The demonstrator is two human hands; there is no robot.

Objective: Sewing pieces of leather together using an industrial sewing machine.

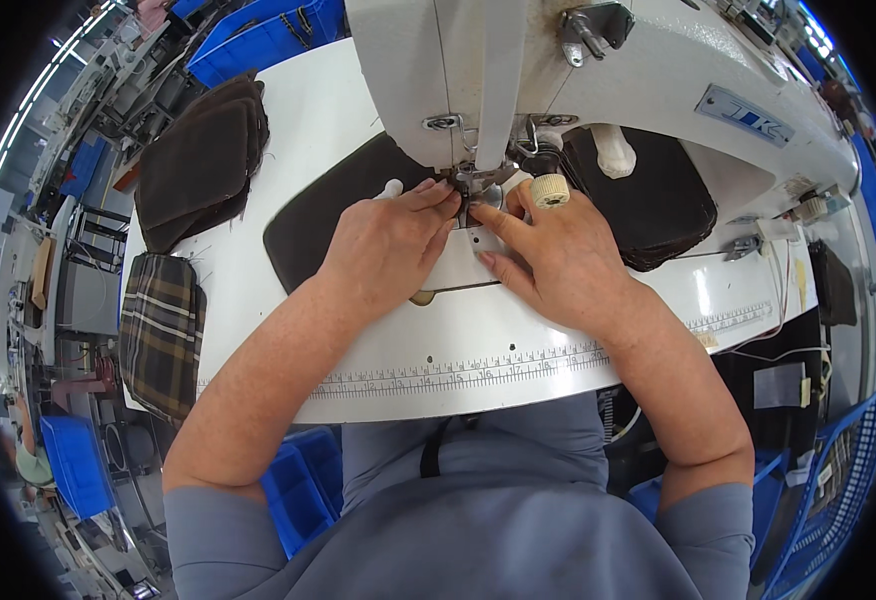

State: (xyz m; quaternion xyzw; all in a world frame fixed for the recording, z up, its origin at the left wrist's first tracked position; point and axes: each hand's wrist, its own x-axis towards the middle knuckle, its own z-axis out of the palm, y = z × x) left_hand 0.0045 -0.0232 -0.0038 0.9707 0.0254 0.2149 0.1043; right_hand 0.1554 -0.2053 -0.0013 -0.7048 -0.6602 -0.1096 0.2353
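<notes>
A dark brown fabric piece (333, 210) with rounded corners lies flat on the white sewing machine bed, its right end under the presser foot (466, 205). My left hand (383, 240) is closed at that end, fingertips pressed together on the fabric's edge beside the needle area. From the other side, my right hand (568, 250) reaches in with its index fingertip close to the foot. Its thumb is stretched out lower down, apart from the index finger. The remaining right fingers are partly hidden by the cream knob (550, 190). Exactly what lies under the fingertips is hidden.
The white sewing machine (678, 60) arches over my hands. Dark fabric stacks lie at the left (198, 160) and under the machine arm (648, 200). Plaid pieces (163, 330) sit at the left edge. A ruler strip (458, 378) runs along the front. Blue bins (268, 40) stand around.
</notes>
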